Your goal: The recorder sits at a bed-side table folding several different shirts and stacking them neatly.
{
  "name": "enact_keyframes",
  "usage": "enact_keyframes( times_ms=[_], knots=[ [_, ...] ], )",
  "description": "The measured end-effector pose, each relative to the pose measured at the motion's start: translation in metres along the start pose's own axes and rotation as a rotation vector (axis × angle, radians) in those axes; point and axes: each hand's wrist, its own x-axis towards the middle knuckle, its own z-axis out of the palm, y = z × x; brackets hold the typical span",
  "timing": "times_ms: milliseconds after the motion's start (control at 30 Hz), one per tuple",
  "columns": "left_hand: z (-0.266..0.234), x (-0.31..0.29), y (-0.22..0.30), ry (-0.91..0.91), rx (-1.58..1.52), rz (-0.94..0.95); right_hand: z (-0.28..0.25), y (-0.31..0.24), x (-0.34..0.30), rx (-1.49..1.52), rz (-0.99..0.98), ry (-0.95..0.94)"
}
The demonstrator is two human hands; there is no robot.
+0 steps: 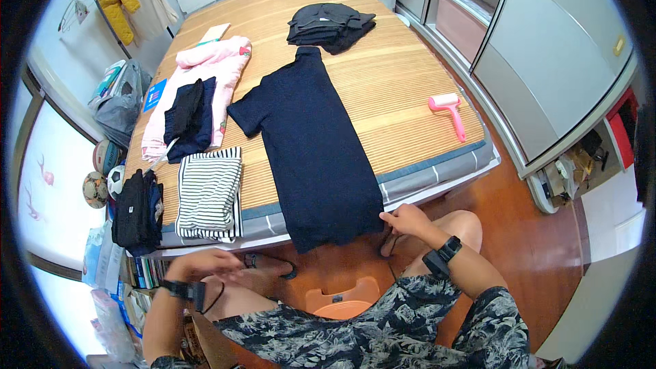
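A dark navy short-sleeved shirt [311,140] lies lengthwise on the mat-covered bed [403,113], folded in half along its length. Its collar points to the far side, one sleeve sticks out to the left, and the hem hangs over the near edge. At the hem's right corner my right hand [408,224] pinches the fabric. My left hand [212,262] hovers off the bed's near edge, below a folded striped garment [208,191]. Its fingers are stretched out, slightly blurred, with nothing in them.
Folded dark clothes [328,26] are stacked at the far side. Left lie a pink garment [195,68], navy clothes [195,113] on it, and a black folded pile [139,210]. A pink lint roller [449,113] rests right. An orange stool [348,298] stands between my legs.
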Motion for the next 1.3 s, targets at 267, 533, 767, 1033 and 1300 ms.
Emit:
enact_keyframes(
  times_ms=[267, 533, 767, 1033, 1300],
  knots=[
    [-0.112, -0.099, -0.075, 1.024, -0.195, 0.158, -0.070, -0.032, 0.026, -0.020, -0.346, 0.044],
    [-0.173, -0.142, -0.246, 1.446, 0.011, 0.226, -0.266, 0.021, 0.054, 0.094, -0.372, 0.825],
    [-0.154, -0.169, -0.333, 1.615, -0.076, 0.032, -0.425, 0.211, -0.065, -0.514, -0.137, 1.331],
    [-0.141, -0.235, -0.180, 1.645, 0.480, 0.140, -0.517, 0.116, -0.189, -0.917, 0.073, 1.242],
    [-0.157, 0.001, 0.147, 1.123, 0.543, 0.704, -0.337, -0.120, 0.078, -0.360, -0.368, 0.696]
  ],
)
